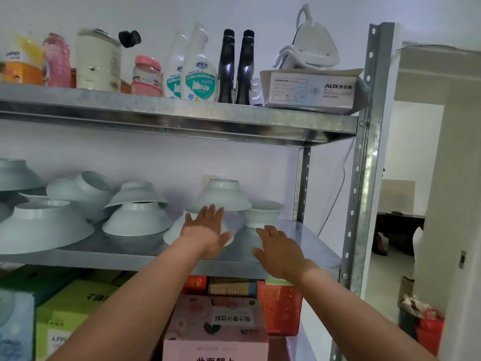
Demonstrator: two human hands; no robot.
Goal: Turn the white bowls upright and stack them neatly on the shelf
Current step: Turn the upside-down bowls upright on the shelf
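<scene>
Left grip (205, 230) spread over overturned bowl (172, 231) — another bowl (222, 196) just above.

Left hand (205, 230) overlaps an overturned bowl (173, 232), right hand (279, 250) beside it (fingers straight).

Quick count from me: eight white bowls (15, 175) (44, 226) (80, 190) (135, 194) (136, 221) (173, 231) (223, 196) (261, 216) I can make out for sure, maybe more tucked away at the far left, can't tell. Top shelf (156, 110) has two white spray bottles (175, 76) (199, 74), two black bottles (226, 66) (246, 66), one iron (313, 45), one AUX box (312, 91), one pink-lidded jar (147, 76), one pink bottle (56, 61) and one cream canister (99, 61). Plus two hands, left hand (205, 230) and right hand (279, 250).
</scene>
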